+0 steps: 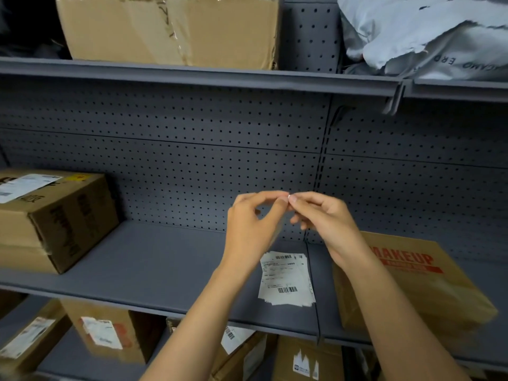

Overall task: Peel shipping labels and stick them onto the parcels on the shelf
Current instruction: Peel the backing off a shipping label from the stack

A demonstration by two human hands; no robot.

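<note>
My left hand [253, 226] and my right hand [327, 221] meet fingertip to fingertip above the middle shelf [154, 259]. Both pinch a thin white shipping label [289, 197]; only its small top edge shows between the thumbs and forefingers. Below the hands, a stack of printed labels [286, 281] with barcodes lies flat on the shelf. To the right of it, a flat brown parcel [439, 292] printed MAKEUP in red shows no label on its top. A brown parcel [57, 215] at the left carries a white label on top.
A perforated grey back panel [192, 149] closes the shelf behind. The upper shelf holds a large carton [170, 28] and grey mailer bags [428, 34]. On the lower shelf stand several labelled boxes [101, 334].
</note>
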